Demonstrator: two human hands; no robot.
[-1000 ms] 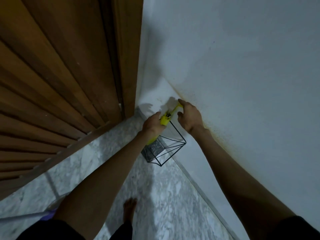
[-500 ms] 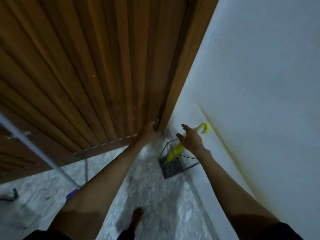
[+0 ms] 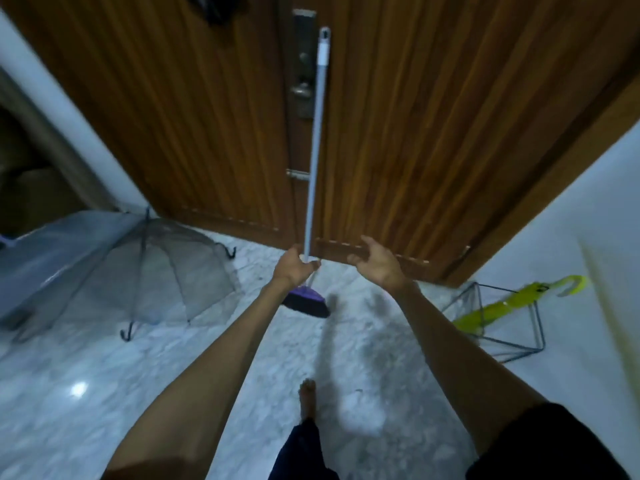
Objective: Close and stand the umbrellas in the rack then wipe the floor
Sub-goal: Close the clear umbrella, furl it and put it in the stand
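Observation:
A closed yellow-green umbrella [image 3: 509, 303] leans in the black wire rack [image 3: 505, 344] at the right, by the white wall. An open transparent umbrella [image 3: 162, 271] lies on the marble floor at the left. My left hand [image 3: 296, 268] grips the lower part of a grey pole [image 3: 317, 143] that leans against the wooden door; its purple and black head [image 3: 306, 301] rests on the floor just below that hand. My right hand [image 3: 375, 263] hovers beside the pole with loosely curled fingers and holds nothing.
The wooden door [image 3: 415, 133] with a metal lock plate [image 3: 303, 64] fills the back. A clear plastic sheet or bag [image 3: 45, 258] lies at the far left. My bare foot [image 3: 307, 398] stands on the marble floor [image 3: 104, 393] in the middle.
Both hands left the yellow-green umbrella, which now stands in the rack. The view swung left to the door. My left hand has taken hold of the grey pole.

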